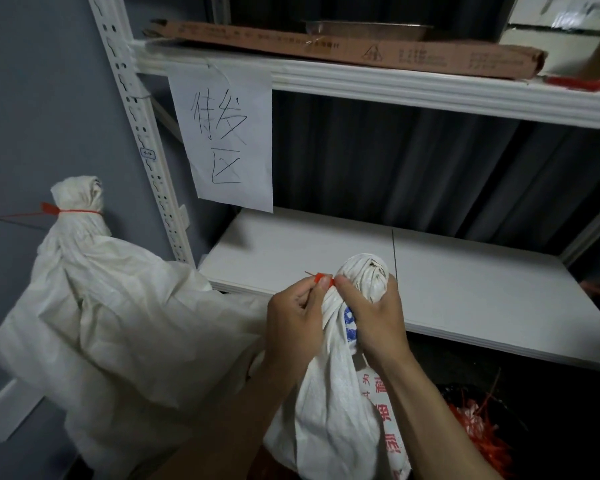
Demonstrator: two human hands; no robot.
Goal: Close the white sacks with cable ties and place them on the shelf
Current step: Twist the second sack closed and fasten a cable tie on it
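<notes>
A white sack (336, 410) with red and blue print stands in front of me, its neck bunched into a knob (366, 275). My right hand (374, 317) grips that bunched neck. My left hand (297, 320) pinches a red cable tie (321, 278) at the neck's left side, its thin tail sticking out to the left. A second white sack (111, 306) stands to the left against the wall, its neck closed with a red cable tie (73, 211). The white shelf board (465, 289) lies just behind the sack I hold.
A white slotted upright (142, 133) carries the shelves. A paper sign (227, 136) hangs from the upper shelf beam (395, 84). A long cardboard box (343, 46) lies on the upper shelf. A pile of red cable ties (482, 424) sits low at the right.
</notes>
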